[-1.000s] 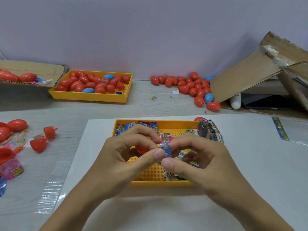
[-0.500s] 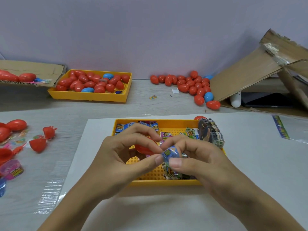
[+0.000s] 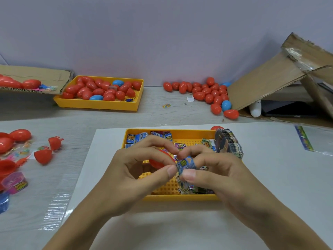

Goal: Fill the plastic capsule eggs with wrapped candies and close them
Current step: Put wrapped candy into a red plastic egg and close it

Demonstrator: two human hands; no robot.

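Left hand (image 3: 133,170) gripping red egg half (image 3: 159,162), right hand (image 3: 216,170) pinching blue candy (image 3: 185,164)

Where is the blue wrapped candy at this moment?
In the head view, the blue wrapped candy is pinched between both hands' fingers over the near yellow tray, just right of the red egg half.

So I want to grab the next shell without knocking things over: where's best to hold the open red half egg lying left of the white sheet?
Probably take the open red half egg across its rounded body, thumb and finger on opposite sides, coming from above. It lies on its side on the table, and the thin tabs at its rim look harder to pinch.
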